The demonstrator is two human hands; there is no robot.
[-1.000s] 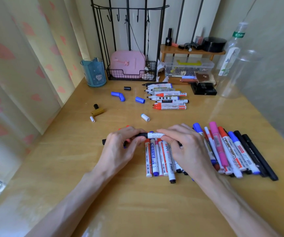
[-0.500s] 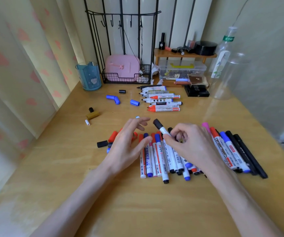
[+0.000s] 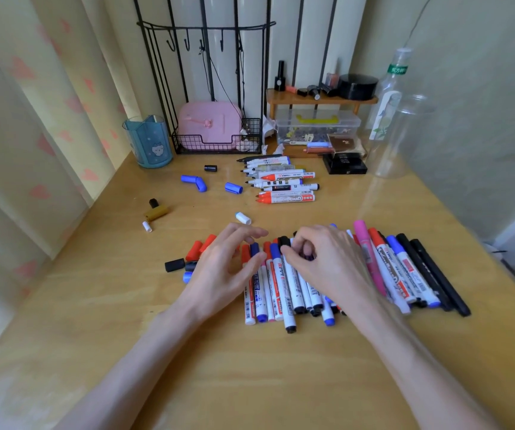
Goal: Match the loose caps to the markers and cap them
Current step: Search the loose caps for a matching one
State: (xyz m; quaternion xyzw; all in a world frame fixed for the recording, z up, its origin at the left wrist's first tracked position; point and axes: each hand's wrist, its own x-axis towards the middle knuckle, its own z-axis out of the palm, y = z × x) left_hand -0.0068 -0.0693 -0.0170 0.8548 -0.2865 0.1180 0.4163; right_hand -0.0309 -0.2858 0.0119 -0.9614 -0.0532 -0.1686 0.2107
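**Task state, judged more than half done.** The right hand point(image 3: 321, 259) pinches a black-capped marker point(image 3: 284, 242) at the capped row point(image 3: 405, 271) of some twenty markers, well in front of the wire basket point(image 3: 217, 144). The left hand point(image 3: 225, 268) is loosely spread and holds nothing. Remaining are about nine uncapped markers point(image 3: 284, 186) just before the basket and roughly thirteen loose caps point(image 3: 233, 187) front-left of it.

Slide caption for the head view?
Right hand pinches a black-capped marker in the capped row, left hand open beside it; uncapped markers and loose caps lie behind.
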